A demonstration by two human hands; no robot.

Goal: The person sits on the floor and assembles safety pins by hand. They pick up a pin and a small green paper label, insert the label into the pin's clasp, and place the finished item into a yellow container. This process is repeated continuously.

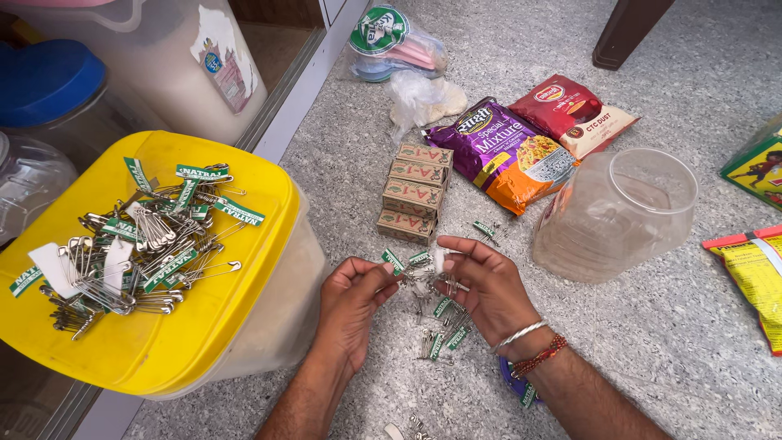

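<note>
Both hands work low over the grey speckled floor (668, 342). Left hand (352, 303): fingers curled, tips pinching one end of a bunch of safety pins (423, 273) with small green tags. Right hand (481, 285): fingers bent, thumb and forefinger pressed on the same bunch from the other side. Bangle and red thread bracelet (538, 356) on the right wrist.

Directly under the hands: more tagged safety pins (444, 330) loose on the floor, some hanging from the held bunch; exact link cannot be told.

Left of the hands: a tub with a yellow lid (244, 285), and on the lid a large heap of pins (138, 244), well apart from the hands.

Just beyond the fingers: a row of small cardboard boxes (413, 194). Right of them, a clear plastic jar (615, 213) on its side, mouth open.

Further out: a purple snack packet (505, 151), a red packet (574, 114) beside it, a crumpled plastic bag (419, 98).
</note>
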